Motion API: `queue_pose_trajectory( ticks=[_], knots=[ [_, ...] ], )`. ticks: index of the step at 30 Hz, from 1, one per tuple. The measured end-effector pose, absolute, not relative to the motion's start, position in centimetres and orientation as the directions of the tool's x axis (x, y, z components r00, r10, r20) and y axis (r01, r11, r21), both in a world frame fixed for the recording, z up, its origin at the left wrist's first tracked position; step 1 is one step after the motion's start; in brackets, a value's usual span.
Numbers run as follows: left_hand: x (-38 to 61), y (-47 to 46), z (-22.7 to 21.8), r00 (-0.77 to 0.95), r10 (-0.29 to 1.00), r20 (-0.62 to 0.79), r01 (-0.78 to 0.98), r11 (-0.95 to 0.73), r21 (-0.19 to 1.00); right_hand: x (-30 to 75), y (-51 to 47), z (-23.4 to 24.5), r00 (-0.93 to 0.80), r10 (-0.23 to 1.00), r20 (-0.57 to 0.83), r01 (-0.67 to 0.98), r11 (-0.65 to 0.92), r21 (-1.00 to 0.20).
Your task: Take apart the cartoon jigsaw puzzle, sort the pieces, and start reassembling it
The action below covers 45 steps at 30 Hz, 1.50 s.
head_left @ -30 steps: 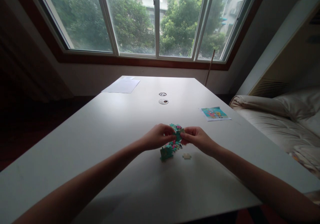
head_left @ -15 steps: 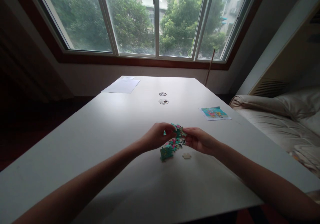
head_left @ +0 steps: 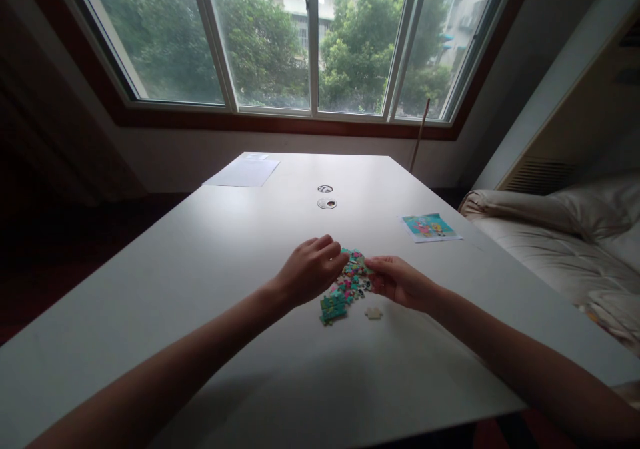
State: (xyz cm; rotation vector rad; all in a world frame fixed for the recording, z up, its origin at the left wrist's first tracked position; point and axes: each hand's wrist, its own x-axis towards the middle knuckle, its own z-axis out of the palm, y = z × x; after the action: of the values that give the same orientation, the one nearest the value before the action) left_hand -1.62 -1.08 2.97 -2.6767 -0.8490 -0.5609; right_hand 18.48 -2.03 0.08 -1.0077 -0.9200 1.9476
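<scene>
Many small jigsaw pieces (head_left: 356, 282) lie heaped on the white surface (head_left: 240, 249) in front of us, teal, pink and dark ones jumbled together. At the near left end of the heap we see a green cluster (head_left: 333, 307); we cannot tell whether its parts are joined or merely overlapping. A pale loose piece (head_left: 373, 313) lies flat by itself, just beside the heap and nearer to us.

Our left grip (head_left: 313, 270) is over the left edge of the heap, back upward and fingers curled in; its inner side is hidden, so we cannot tell whether it has hold of anything. Our right grip (head_left: 400, 282) is at the right edge, thumb and forefinger drawn close together at the tips; against the busy colours behind, we cannot make out whether a piece is pinched there.

Beyond the right grip, a colourful picture sheet (head_left: 433, 227) lies near the surface's right edge. Farther off, near the middle, we have two round discs, a far disc (head_left: 325, 189) and a near disc (head_left: 327, 203), slightly apart. A white paper (head_left: 243, 173) lies at the far left corner, and past the surface a thin stick (head_left: 420, 135) leans below the window (head_left: 270, 49).
</scene>
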Motion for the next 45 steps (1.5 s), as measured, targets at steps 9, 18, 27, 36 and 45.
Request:
queue_pose_trajectory(
  ticks=[9, 18, 27, 36, 45],
  knots=[
    [-0.8, -0.8, 2.1, 0.463, 0.831, 0.309, 0.617, -0.552, 0.561, 18.3, -2.0, 0.3, -0.335, 0.942, -0.032, -0.020, -0.041, -0.999],
    [-0.4, -1.4, 2.4, 0.490, 0.831, 0.265, 0.559, -0.532, 0.636, 18.1, -2.5, 0.2, -0.284, 0.943, 0.172, 0.264, 0.249, -0.932],
    [-0.4, -1.4, 2.3, 0.536, 0.811, 0.233, 0.499, -0.527, 0.688, 18.1, -2.4, 0.1, -0.252, 0.952, 0.171, 0.201, 0.225, -0.953],
    [-0.5, -1.2, 2.4, 0.590, 0.788, 0.177, 0.430, -0.492, 0.757, 18.1, -2.3, 0.3, -0.258, 0.952, 0.166, 0.138, 0.206, -0.969],
    [-0.7, -0.8, 2.1, 0.572, 0.806, 0.154, 0.409, -0.443, 0.798, 18.1, -2.2, 0.5, -0.335, 0.941, 0.053, -0.013, 0.052, -0.999]
  ],
)
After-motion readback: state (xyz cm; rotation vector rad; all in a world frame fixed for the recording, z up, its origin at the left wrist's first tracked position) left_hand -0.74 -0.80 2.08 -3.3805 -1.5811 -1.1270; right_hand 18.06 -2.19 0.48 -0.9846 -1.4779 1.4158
